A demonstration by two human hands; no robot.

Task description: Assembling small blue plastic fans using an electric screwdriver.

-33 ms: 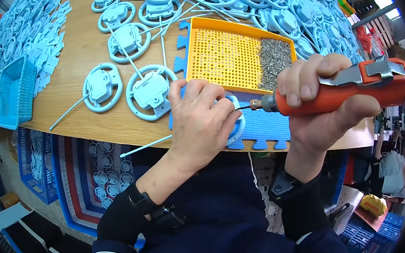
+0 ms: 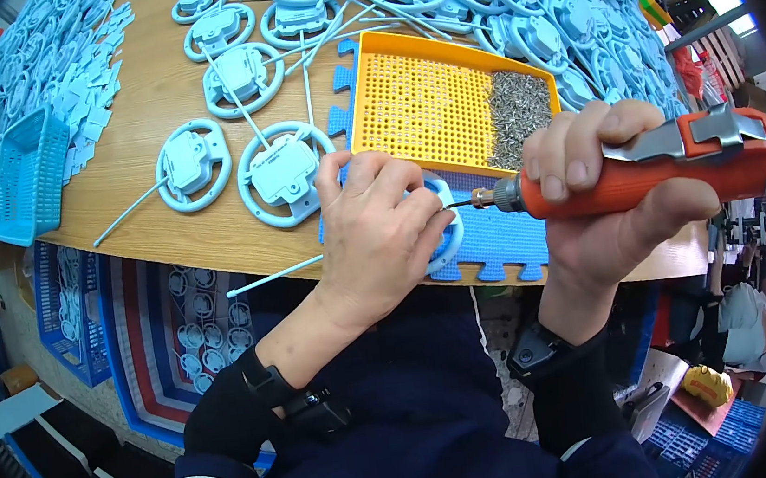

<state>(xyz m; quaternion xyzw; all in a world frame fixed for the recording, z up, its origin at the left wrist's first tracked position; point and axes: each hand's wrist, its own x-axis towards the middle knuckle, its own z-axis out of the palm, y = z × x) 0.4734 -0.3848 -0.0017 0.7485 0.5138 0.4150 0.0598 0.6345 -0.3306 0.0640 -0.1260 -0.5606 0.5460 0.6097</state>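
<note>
Next to nothing has moved since the earlier frame; both hands keep the same pose. Left hand is half-curled, fingers bent over & holding a pale-blue plastic ring pc on the blue foam mat, nr the front edge of the wooden table; a thin pale-blue rod juts out left of the wrist. Right hand is wrapped round a red-orange power screwdriver w/ metal clip, its bit aimed left at the ring by the left fingertips; exact contact too small to tell.

Containers: yellow perforated plastic tray, just behind the hands, w/ small silver metal screws heaped at its R end. Light-blue plastic mesh basket at table's L edge, beside flat light-blue plastic squares; contents unclear. Below, a big blue crate w/ striped lining holds more ring pcs.
</note>
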